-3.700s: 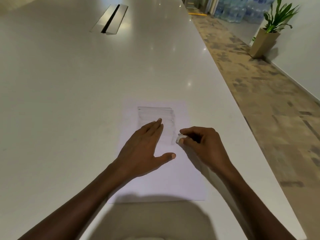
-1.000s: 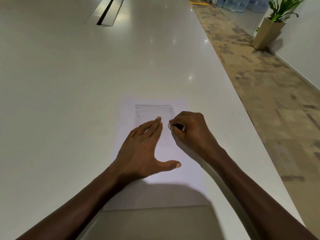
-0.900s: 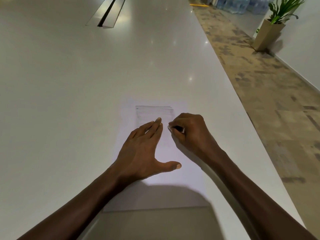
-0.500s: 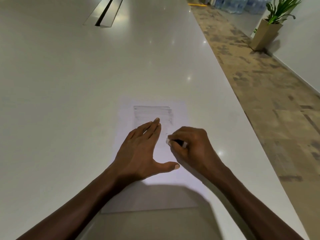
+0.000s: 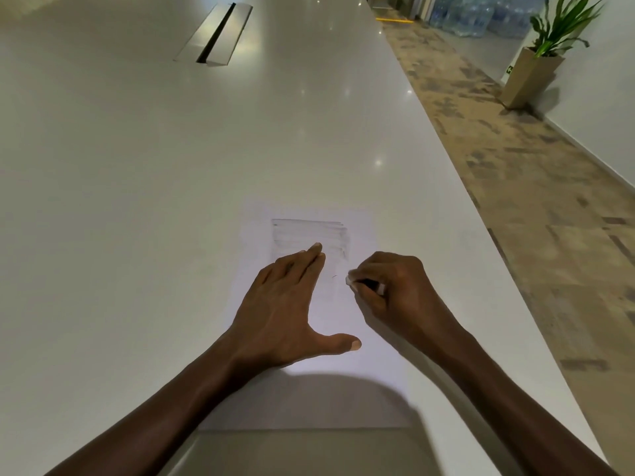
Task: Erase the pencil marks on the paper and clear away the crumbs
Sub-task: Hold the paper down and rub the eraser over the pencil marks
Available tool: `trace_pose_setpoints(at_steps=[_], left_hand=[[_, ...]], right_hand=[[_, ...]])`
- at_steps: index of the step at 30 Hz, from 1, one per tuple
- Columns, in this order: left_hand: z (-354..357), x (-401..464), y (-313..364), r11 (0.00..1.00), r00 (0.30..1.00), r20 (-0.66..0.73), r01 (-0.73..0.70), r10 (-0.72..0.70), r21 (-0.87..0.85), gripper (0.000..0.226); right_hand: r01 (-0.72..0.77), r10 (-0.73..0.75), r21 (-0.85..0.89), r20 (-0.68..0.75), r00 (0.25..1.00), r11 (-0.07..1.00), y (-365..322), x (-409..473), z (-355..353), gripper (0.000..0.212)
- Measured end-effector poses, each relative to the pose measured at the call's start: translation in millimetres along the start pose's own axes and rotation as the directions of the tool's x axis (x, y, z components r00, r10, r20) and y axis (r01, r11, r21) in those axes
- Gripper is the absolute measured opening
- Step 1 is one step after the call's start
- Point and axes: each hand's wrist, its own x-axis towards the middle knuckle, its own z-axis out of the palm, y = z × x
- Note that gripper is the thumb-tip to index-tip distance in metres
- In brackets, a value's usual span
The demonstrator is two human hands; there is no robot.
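A white sheet of paper (image 5: 357,393) lies on the white table (image 5: 137,201) near its front edge. A grey block of pencil shading (image 5: 309,233) fills the sheet's upper part. My left hand (image 5: 285,310) lies flat on the paper, fingers together and pointing at the shading, thumb spread to the right. My right hand (image 5: 395,297) is closed around a small white eraser (image 5: 349,280), whose tip touches the paper just below and right of the shading. One tiny dark crumb (image 5: 334,276) lies between the hands.
The table's right edge (image 5: 508,269) runs close to my right hand, with patterned carpet beyond it. A metal cable hatch (image 5: 214,34) is set into the table far back. A potted plant (image 5: 536,70) and stacked water bottles (image 5: 474,15) stand by the far wall.
My right hand with the eraser has slid down and to the right, from the shading's lower right corner to the bare paper beside it. My left hand has stayed flat on the sheet.
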Motion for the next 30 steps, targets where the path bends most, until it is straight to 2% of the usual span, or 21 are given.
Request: trace_pose_setpoints(at_steps=[3, 7, 10, 13, 18, 25, 30], left_hand=[[-4, 2, 2, 1.000, 1.000, -0.002, -0.012, 0.012, 0.004, 0.127], [-13, 22, -1, 0.995, 0.994, -0.089, -0.059, 0.066, 0.076, 0.116], [-13, 37, -9, 0.992, 0.998, 0.018, -0.063, 0.061, 0.108, 0.138], [-9, 42, -14, 0.989, 0.994, 0.092, -0.077, 0.066, 0.127, 0.145], [-7, 44, -15, 0.990, 0.994, 0.091, -0.076, 0.065, 0.120, 0.146], [-8, 44, -15, 0.991, 0.994, 0.087, -0.078, 0.069, 0.112, 0.145], [-7, 46, -15, 0.992, 0.995, 0.083, -0.066, 0.057, 0.107, 0.146]], right_hand=[[-0.020, 0.020, 0.004, 0.015, 1.000, 1.000, 2, 2, 1, 0.011], [-0.037, 0.037, 0.024, 0.020, 0.999, 0.999, 2, 1, 0, 0.010], [-0.035, 0.035, 0.043, 0.012, 0.999, 0.998, 3, 1, 0, 0.010], [-0.036, 0.036, 0.060, 0.010, 0.999, 0.998, 1, 2, -1, 0.010], [-0.038, 0.040, 0.084, -0.023, 0.999, 0.996, 5, 16, -2, 0.013], [0.011, -0.013, -0.030, -0.050, 0.999, 0.999, 33, 69, 5, 0.011], [0.024, -0.026, -0.041, -0.050, 0.998, 0.999, 35, 81, 4, 0.010]])
